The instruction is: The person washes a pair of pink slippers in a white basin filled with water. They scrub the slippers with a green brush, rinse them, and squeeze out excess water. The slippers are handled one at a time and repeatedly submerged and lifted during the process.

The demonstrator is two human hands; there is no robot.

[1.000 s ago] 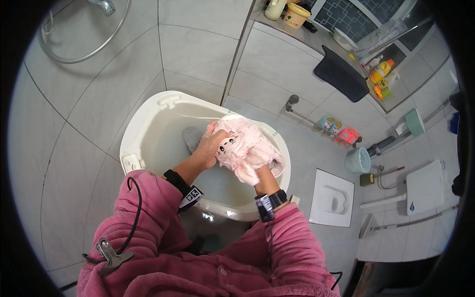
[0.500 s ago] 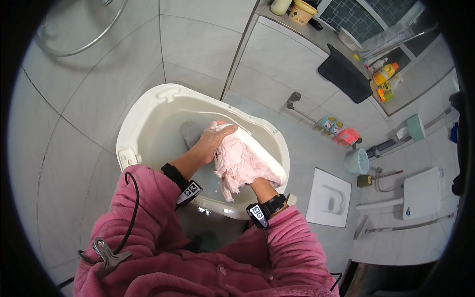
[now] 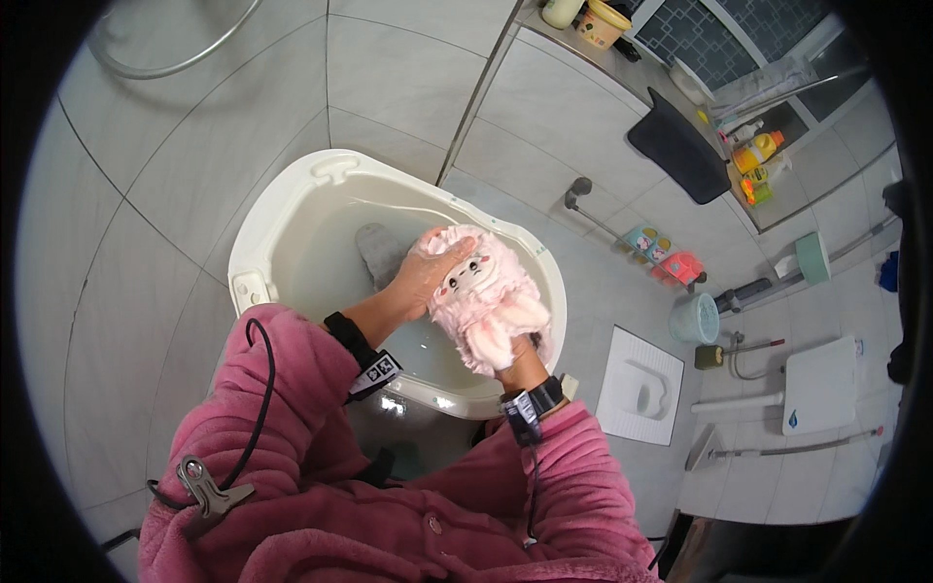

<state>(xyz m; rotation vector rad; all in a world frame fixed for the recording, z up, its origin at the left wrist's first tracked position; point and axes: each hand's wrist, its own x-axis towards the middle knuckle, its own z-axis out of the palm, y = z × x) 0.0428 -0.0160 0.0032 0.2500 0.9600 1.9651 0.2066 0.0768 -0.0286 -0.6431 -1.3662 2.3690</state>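
Note:
A fluffy pink slipper [image 3: 465,306] with an animal face and long ears is held over a white tub [image 3: 248,219] of cloudy water. My left hand [image 3: 428,277] wraps around its face end, fingers spread over the fur beside the eyes. At the ear end, my right hand [image 3: 526,352] grips the slipper, its fingers mostly hidden by the fur. The slipper's fur looks wet and clumped. A grey, sole-shaped thing [image 3: 377,255] lies in the water to the left of my left hand.
A squat toilet [image 3: 641,386] is set in the floor on the right. Past the tub, a wall rack holds slippers [image 3: 682,265], with a pale blue bucket [image 3: 695,318] close by. Bottles [image 3: 758,151] stand on the window ledge. A metal shower hose [image 3: 185,68] hangs at upper left.
The slipper has been turned over between my hands. Its face and ears now point up, where the white sole edge and matted fur showed before. Both hands still hold it.

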